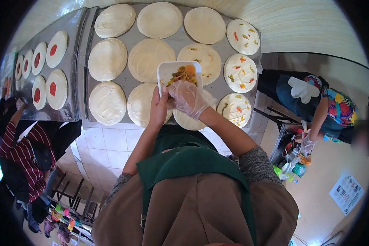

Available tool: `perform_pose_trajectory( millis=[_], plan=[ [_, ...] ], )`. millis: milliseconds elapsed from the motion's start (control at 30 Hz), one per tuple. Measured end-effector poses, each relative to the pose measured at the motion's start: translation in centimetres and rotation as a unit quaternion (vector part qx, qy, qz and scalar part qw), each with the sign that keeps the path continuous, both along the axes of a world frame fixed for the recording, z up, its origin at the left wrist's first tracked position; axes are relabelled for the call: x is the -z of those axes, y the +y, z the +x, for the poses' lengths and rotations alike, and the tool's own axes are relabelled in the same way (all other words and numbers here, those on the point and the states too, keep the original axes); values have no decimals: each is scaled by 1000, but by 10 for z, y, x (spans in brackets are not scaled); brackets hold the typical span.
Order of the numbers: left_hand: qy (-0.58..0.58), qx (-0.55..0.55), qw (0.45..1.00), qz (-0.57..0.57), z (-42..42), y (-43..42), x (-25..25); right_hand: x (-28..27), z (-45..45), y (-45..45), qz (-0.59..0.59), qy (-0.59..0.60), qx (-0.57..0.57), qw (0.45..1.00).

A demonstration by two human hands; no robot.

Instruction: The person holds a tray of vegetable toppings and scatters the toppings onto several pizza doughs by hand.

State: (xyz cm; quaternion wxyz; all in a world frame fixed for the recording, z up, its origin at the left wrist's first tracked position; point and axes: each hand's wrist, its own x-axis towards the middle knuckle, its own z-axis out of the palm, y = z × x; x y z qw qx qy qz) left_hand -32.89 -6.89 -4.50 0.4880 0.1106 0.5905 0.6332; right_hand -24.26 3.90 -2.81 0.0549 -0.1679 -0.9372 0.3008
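Clear plastic covers the right hand (186,96), whose curled fingers I see dipping into a white container (165,67); their tips are lost among chopped vegetables (185,74), so from my end I cannot tell whether they pinch any. The bare left hand (159,106) grips the container's near left side, thumb along the wall, the other fingers hidden from me. I make out red, green and yellowish bits inside, with an orange patch near the right corner.

Beneath the container I see a metal table (131,40) bearing pale rounds (107,59) in rows. Vegetable pieces dot the right-hand column (240,73), and some lie on the round (209,61) just beside the container; the rounds farther left look plain, with a creamy, swirled surface. I cannot judge the one under the right wrist.

Nearer my camera hangs a green apron (192,164) over brown cloth. On a second table (73,49) to the left, more rounds carry red centres, near a person in a striped shirt (43,160). Well to the right, another person's gloved hand (306,145) is over a cluttered surface.
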Motion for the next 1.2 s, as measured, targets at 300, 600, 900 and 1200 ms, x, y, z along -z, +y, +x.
perform_pose_trajectory(
  millis=[300,600,900,1200],
  plan=[
    [80,10,996,-30,2,0,-9,-12,6,-2,-8,24,122,992],
    [81,14,993,-89,-11,-13,8,31,46,71,-355,83,384,848],
    [78,-25,992,-91,-21,-16,1,150,77,145,-270,49,474,837],
    [64,-35,994,-83,-18,-16,3,150,66,120,-126,-97,447,880]
  ],
)
